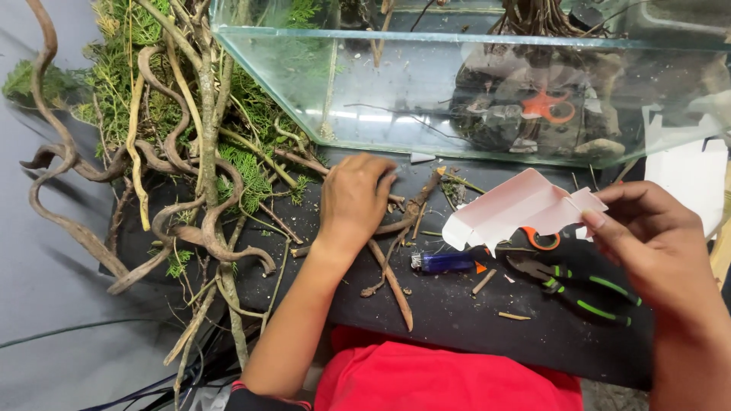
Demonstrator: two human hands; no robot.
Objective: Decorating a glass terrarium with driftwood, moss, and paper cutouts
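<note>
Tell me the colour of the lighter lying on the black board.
Translucent blue lighter with a silver metal end, clearest in the head view.

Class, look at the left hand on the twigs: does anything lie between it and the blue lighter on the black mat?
Yes. A long brown twig lies slanted on the black mat, between the left hand and the blue lighter. Nothing else visible stands between them.

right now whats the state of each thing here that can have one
left hand: palm down, pressing on twigs
right hand: pinching white folded card, raised
glass tank: upright, open at top
blue lighter: lying flat, unlit
pliers: lying untouched
</note>
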